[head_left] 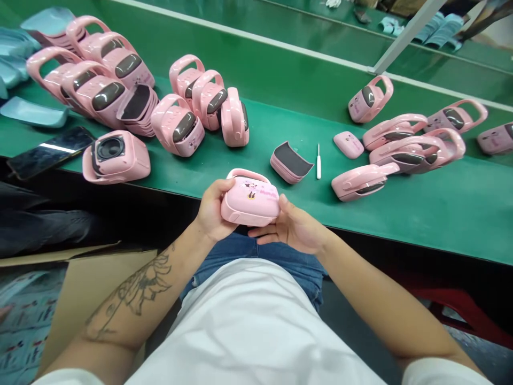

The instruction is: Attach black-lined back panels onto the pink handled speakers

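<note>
A pink portable speaker (252, 200) with a cartoon print on its front is held between both hands, just past the table's near edge. My left hand (216, 211) is closed round its left end, thumb on top. My right hand (294, 224) grips the right end, thumb at the side and fingers partly under it. The speaker's handle lies at its far side. Beyond it on the table rests a small stack of curved pink panels (291, 163) with a dark inner face. Beside the stack lies a white-handled screwdriver (318, 166).
Several pink speakers (184, 131) stand to the left, one turned with its round driver (110, 148) showing. More speakers (396, 152) and a loose pink panel (348, 144) are on the right. A phone (52, 152) lies far left near blue panels (34, 112). A cardboard box (92, 283) stands below left.
</note>
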The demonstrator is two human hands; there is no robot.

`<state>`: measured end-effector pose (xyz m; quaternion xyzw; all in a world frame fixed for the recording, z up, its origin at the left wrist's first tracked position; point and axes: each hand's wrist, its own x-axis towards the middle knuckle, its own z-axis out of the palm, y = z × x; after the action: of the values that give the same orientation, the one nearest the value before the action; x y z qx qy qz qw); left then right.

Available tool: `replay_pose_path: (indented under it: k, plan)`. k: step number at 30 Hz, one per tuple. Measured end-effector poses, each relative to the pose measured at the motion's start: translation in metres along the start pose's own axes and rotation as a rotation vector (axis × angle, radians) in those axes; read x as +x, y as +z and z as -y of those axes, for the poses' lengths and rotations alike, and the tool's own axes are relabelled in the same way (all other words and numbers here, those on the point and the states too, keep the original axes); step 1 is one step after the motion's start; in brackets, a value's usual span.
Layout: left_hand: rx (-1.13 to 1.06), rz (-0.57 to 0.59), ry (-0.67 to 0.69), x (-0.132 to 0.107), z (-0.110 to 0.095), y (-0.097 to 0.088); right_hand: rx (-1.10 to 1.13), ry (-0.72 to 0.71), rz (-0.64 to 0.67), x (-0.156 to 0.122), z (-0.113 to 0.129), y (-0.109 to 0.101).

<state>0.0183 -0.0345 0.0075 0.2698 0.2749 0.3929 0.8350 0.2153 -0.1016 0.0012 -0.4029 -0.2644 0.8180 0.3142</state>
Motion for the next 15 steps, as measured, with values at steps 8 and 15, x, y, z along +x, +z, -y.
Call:
replay_pose_path:
  k: [8, 15]
  plan:
    - [-0.034, -0.030, 0.015, -0.003, 0.010, -0.010, 0.080, -0.115, -0.086, 0.012, -0.020, 0.010]
    - [0.010, -0.067, 0.023, -0.016, 0.017, -0.036, -0.231, -0.393, -0.222, 0.005, -0.030, 0.017]
